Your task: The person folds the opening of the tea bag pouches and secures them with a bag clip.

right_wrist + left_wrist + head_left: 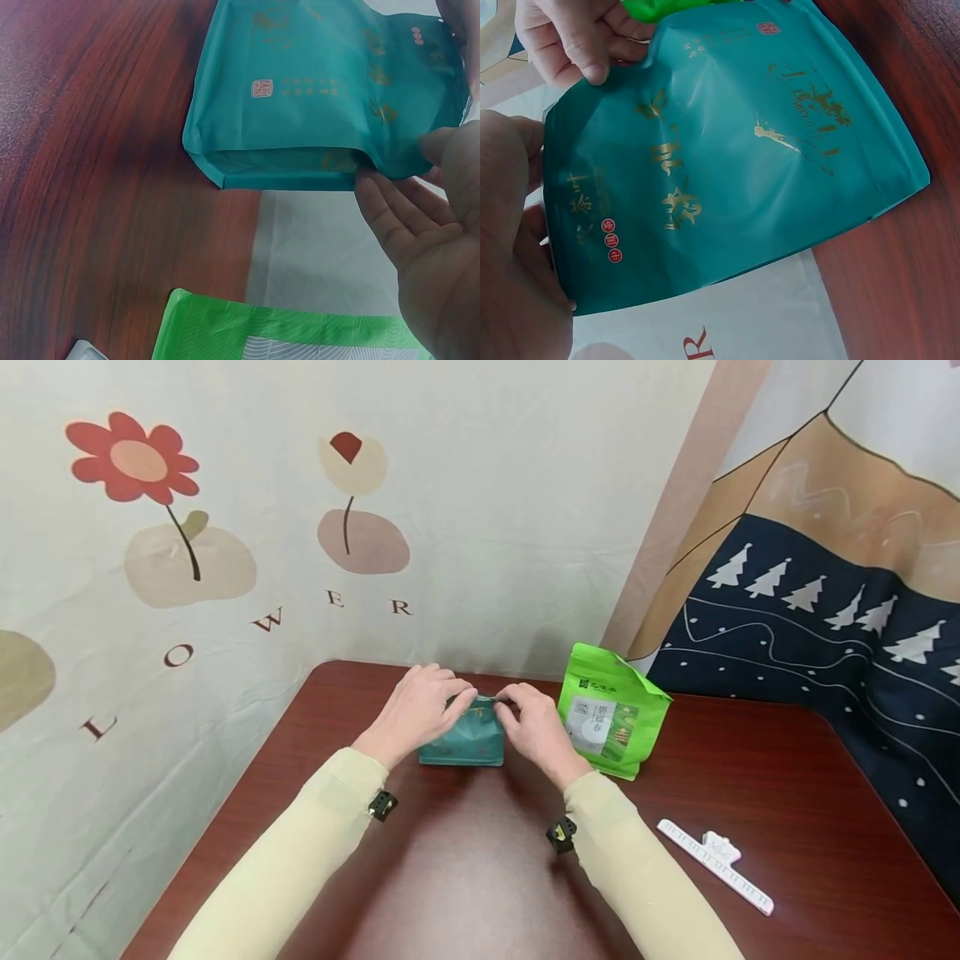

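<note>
A teal tea pouch [459,742] with gold lettering stands upright on the table near its far edge. My left hand [422,708] grips its top edge on the left, with fingers behind the pouch. At the top right corner, my right hand [537,727] pinches the pouch between thumb and fingers. The right wrist view shows the right thumb in front of the pouch [300,97] and the other fingers at its side fold. Creases cross the front of the pouch [727,157] in the left wrist view. Its mouth is largely hidden by the hands.
A bright green tea pouch [617,714] stands just right of my right hand. Nearer on the right lies a white bag clip [716,860]. The dark red-brown table [465,877] meets a printed cloth backdrop [487,568] at its far edge.
</note>
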The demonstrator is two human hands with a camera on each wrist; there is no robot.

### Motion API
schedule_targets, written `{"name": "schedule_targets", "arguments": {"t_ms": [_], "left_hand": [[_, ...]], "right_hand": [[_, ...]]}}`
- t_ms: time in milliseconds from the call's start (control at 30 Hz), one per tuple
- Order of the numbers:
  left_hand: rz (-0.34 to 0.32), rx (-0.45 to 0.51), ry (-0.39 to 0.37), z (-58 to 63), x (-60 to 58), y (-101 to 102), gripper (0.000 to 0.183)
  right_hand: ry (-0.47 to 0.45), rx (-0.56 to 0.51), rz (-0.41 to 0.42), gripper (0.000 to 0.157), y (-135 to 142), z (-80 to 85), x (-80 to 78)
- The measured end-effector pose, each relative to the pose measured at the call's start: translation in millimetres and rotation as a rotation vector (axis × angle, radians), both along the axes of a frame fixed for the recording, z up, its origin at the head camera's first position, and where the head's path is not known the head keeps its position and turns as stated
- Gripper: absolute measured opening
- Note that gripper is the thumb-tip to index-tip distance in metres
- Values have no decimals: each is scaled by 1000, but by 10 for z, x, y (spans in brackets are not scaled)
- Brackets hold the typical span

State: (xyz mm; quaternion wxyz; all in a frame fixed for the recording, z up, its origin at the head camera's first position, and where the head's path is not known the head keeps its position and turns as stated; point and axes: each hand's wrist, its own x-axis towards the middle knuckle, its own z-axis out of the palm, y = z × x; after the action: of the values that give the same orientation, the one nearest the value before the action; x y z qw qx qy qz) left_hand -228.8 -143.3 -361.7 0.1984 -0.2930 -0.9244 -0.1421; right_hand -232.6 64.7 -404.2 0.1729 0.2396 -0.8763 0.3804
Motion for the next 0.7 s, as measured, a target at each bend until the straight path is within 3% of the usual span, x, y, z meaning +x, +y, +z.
{"name": "schedule_targets", "arguments": {"t_ms": [333, 700], "left_hand": [[4, -25, -31, 33, 14, -5, 25], [6, -87, -19, 29, 18, 1, 17]], "right_hand": [[-83, -39, 11, 19, 43, -6, -6], [-81, -41, 20, 14, 24, -9, 6]]}}
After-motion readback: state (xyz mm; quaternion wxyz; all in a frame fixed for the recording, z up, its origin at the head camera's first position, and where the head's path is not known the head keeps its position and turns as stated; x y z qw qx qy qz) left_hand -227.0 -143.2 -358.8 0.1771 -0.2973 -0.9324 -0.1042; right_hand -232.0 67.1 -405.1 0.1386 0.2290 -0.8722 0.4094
